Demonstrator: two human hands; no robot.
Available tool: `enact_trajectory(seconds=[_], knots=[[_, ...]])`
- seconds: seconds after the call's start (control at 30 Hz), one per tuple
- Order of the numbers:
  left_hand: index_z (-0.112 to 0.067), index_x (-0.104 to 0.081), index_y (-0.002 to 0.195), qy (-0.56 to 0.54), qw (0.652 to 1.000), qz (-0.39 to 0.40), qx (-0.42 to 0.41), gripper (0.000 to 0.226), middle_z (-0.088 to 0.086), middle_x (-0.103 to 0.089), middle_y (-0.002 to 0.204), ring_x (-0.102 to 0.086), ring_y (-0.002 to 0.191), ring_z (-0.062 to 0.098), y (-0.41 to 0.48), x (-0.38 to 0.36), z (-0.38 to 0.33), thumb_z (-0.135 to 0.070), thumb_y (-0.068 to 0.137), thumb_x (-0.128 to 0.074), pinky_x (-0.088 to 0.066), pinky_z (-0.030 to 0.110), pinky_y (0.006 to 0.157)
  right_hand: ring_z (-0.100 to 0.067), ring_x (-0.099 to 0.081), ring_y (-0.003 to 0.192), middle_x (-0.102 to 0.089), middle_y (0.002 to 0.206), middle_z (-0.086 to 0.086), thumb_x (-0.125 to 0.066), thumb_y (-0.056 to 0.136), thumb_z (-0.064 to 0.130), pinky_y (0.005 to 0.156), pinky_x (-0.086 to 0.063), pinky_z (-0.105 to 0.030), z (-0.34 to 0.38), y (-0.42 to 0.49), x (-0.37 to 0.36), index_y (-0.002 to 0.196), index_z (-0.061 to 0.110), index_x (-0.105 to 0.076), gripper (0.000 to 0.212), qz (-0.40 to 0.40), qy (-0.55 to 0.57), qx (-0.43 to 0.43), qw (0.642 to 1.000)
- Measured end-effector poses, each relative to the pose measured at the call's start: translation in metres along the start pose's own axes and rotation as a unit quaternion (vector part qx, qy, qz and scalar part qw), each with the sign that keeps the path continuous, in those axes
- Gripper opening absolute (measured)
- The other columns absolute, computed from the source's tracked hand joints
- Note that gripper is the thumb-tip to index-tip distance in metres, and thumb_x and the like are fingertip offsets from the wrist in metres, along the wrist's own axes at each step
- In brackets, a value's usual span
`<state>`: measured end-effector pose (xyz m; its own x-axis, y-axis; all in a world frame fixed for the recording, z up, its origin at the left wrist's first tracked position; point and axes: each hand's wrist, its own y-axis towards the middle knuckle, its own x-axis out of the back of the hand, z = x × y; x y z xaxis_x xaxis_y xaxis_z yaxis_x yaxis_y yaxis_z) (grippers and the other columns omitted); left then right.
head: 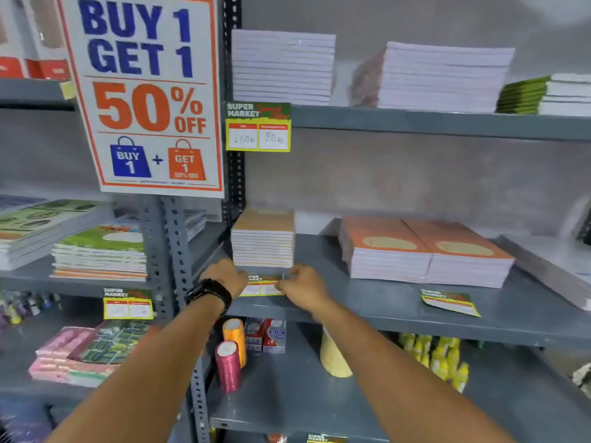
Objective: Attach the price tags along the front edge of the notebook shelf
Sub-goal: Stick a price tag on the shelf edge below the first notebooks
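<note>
- At centre frame, both hands meet on a small rectangular green, red and yellow paper price tag [263,285] lying on the grey metal notebook shelf [396,310], just in front of a low stack of tan-covered notebooks [263,243].
- The left hand [227,277], with a black wristwatch [209,294] on its wrist, covers the tag's left end; its fingers are hidden from view, so I cannot tell whether it pinches the tag or only presses on it.
- The right hand [303,284] has its fingertips pinched on the tag's right edge.
- The tag's long axis runs left to right, roughly parallel to the shelf's front edge; its printed face is up and the heading reads upright toward the camera.
- The tag sits back from the front lip, with a strip of bare shelf between it and the edge.
- To the right, open grey shelf surface stretches to a second identical price tag [449,301], which lies loose and skewed near the front edge, below a double stack of orange-covered notebooks [425,251].
- At left, the perforated grey steel upright post [174,251] stands just beside the left wrist, bounding that side.
- In the upper middle, a filled-in price tag [258,126] hangs on the front edge of the shelf above, beside a large white "BUY 1 GET 1 50% OFF" poster [144,91].
</note>
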<state>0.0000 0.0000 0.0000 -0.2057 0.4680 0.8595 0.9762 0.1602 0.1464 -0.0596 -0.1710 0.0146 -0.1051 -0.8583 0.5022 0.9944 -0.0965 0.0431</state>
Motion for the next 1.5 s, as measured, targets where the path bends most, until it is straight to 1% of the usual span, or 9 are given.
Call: enact_trajectory(seconds=[0.37,0.47,0.57,0.63,0.73,0.83,0.97,1.13,1.5], knots=[[-0.006,-0.066,0.084,-0.258,0.957,0.117,0.060,0.023,0.010,-0.068,0.081,-0.062,0.068,0.024,0.026,-0.005,0.004,-0.024,0.070,-0.072,-0.051,0.031,0.062,-0.026,-0.073,0.079,-0.075,0.087,-0.013,-0.078,0.064,0.010,0.070,-0.060,-0.034,-0.011,0.051,-0.022,0.076,0.010,-0.067,0.016,-0.080,0.138,-0.106,0.982],[-0.002,-0.062,0.112,-0.349,0.921,0.145,0.098,0.045,0.009,-0.056,0.082,-0.051,0.063,0.019,0.031,-0.006,0.007,-0.014,0.072,-0.078,-0.043,0.024,0.047,-0.027,-0.072,0.080,-0.072,0.082,-0.013,-0.079,0.061,0.001,0.080,-0.061,-0.043,-0.017,0.055,-0.017,0.067,0.009,-0.063,0.019,-0.073,0.195,-0.128,0.970],[-0.009,-0.055,0.117,-0.470,0.860,0.155,0.126,0.050,0.006,-0.057,0.083,-0.050,0.062,0.013,0.023,-0.002,0.007,-0.005,0.074,-0.079,-0.044,0.020,0.042,-0.019,-0.063,0.063,-0.065,0.066,-0.009,-0.076,0.068,-0.012,0.055,-0.054,-0.026,-0.013,0.049,-0.007,0.065,0.008,-0.060,0.025,-0.041,0.253,-0.137,0.957],[-0.009,-0.057,0.116,-0.520,0.828,0.178,0.109,0.046,0.010,-0.065,0.099,-0.055,0.072,0.014,0.012,0.001,0.010,-0.002,0.075,-0.077,-0.046,0.022,0.050,-0.015,-0.056,0.057,-0.067,0.066,-0.008,-0.075,0.071,-0.010,0.043,-0.041,-0.020,-0.012,0.043,-0.002,0.074,0.008,-0.063,0.022,0.004,0.275,-0.139,0.951],[-0.008,-0.061,0.116,-0.556,0.796,0.230,0.072,0.040,0.016,-0.071,0.111,-0.064,0.093,0.025,-0.004,0.004,0.019,-0.002,0.078,-0.074,-0.051,0.036,0.083,-0.016,-0.065,0.067,-0.075,0.081,-0.011,-0.080,0.070,-0.003,0.054,-0.043,-0.024,-0.016,0.031,0.000,0.092,0.010,-0.069,0.028,0.044,0.268,-0.118,0.955],[-0.008,-0.068,0.106,-0.493,0.836,0.240,0.011,0.029,0.018,-0.073,0.106,-0.063,0.089,0.027,-0.014,0.004,0.034,-0.013,0.079,-0.076,-0.048,0.039,0.081,-0.022,-0.072,0.087,-0.078,0.089,-0.010,-0.084,0.070,0.006,0.074,-0.048,-0.033,-0.022,0.022,-0.002,0.093,0.012,-0.075,0.025,0.064,0.230,-0.074,0.968],[-0.006,-0.069,0.098,-0.410,0.890,0.192,-0.052,0.020,0.011,-0.075,0.088,-0.064,0.071,0.017,-0.027,0.002,0.044,-0.014,0.080,-0.075,-0.047,0.022,0.056,-0.011,-0.071,0.078,-0.077,0.090,-0.005,-0.078,0.080,0.012,0.063,-0.054,-0.020,-0.023,0.006,-0.003,0.101,0.011,-0.075,0.021,0.093,0.138,-0.015,0.986],[-0.019,-0.072,0.083,-0.321,0.931,0.122,-0.122,0.007,0.008,-0.077,0.081,-0.073,0.080,0.025,-0.036,-0.011,0.058,-0.020,0.079,-0.077,-0.058,0.039,0.077,-0.006,-0.068,0.078,-0.076,0.089,0.005,-0.071,0.086,0.017,0.067,-0.055,-0.020,-0.030,-0.011,-0.015,0.098,0.021,-0.077,0.013,0.060,-0.038,0.096,0.993],[-0.025,-0.066,0.068,-0.162,0.981,-0.006,-0.110,0.018,-0.009,-0.070,0.066,-0.064,0.063,0.003,-0.055,-0.028,0.061,-0.038,0.074,-0.078,-0.050,0.027,0.059,-0.017,-0.065,0.083,-0.074,0.091,0.004,-0.063,0.089,0.029,0.074,-0.054,-0.033,-0.046,-0.023,-0.046,0.096,0.023,-0.073,0.014,-0.035,-0.204,0.158,0.966]])
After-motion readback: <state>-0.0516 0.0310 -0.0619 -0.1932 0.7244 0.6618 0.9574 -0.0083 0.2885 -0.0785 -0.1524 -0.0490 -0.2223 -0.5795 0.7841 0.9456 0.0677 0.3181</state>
